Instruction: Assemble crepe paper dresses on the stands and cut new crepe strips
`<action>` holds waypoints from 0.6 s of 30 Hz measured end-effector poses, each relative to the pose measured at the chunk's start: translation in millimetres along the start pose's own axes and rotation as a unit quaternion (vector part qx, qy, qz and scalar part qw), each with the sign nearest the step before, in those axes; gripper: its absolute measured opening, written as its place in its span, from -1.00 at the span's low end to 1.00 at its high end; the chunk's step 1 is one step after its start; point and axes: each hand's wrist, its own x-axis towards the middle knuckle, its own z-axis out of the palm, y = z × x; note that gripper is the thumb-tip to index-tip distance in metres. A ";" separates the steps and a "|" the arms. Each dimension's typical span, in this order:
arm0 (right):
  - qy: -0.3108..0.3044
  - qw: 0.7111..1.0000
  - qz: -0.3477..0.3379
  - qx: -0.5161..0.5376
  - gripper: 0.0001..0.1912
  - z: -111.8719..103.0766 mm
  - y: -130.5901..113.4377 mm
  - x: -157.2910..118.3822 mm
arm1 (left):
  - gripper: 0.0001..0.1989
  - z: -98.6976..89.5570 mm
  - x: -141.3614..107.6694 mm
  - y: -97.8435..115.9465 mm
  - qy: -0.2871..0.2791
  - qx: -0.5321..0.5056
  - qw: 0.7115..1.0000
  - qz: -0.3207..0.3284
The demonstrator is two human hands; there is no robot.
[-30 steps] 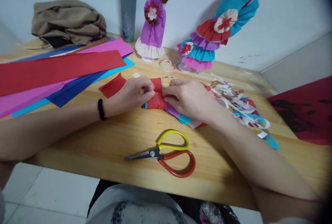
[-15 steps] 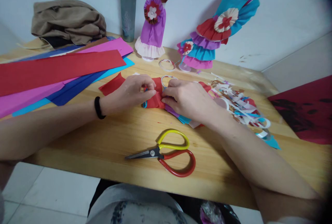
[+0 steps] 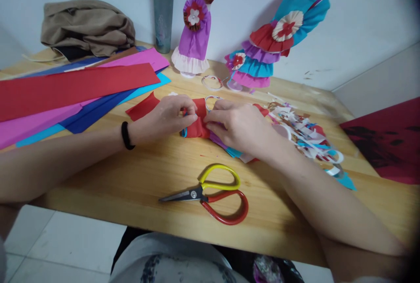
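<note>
Red crepe paper (image 3: 199, 129) lies between my two hands, with a blue edge at its left end. My left hand (image 3: 172, 114) pinches the paper from the left, thumb and fingers together. From the right, my right hand (image 3: 238, 125) presses its fingertips onto the red paper. Under my right hand, layered purple and blue paper (image 3: 233, 151) sticks out. Another red piece (image 3: 142, 106) reaches out behind my left hand. Scissors (image 3: 194, 194) with one yellow and one red handle rest nearer the table's front edge.
Long coloured paper strips (image 3: 75, 88) cover the left side. Behind stand a bottle (image 3: 163, 16), a purple paper dress figure (image 3: 196, 38) and a layered one (image 3: 262, 55). Cloth (image 3: 87, 27) lies at the back left. Scraps (image 3: 310, 136) and a tape roll sit on the right.
The whole view has shifted very slightly. Both hands keep nearly the same place and grip on the red paper.
</note>
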 end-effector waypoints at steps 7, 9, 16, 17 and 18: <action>-0.012 0.999 0.018 -0.027 -0.71 9.1 -1.8 5.1 | -0.93 -6.4 -2.2 7.4 0.026 0.019 0.999 0.000; -0.012 0.999 0.021 -0.027 -0.72 8.9 -1.7 5.1 | -0.92 -13.3 -6.4 21.3 0.032 0.058 0.997 -0.025; -0.022 1.000 0.017 -0.012 -0.73 6.0 -2.9 4.9 | -0.78 -22.8 -30.1 60.1 -0.110 0.180 0.972 -0.106; -0.020 1.000 0.016 -0.013 -0.73 6.2 -2.9 4.8 | -0.78 -21.6 -32.1 60.5 -0.119 0.176 0.970 -0.118; -0.017 1.000 0.016 -0.014 -0.72 6.5 -2.8 4.7 | -0.78 -20.2 -33.2 59.8 -0.116 0.168 0.970 -0.132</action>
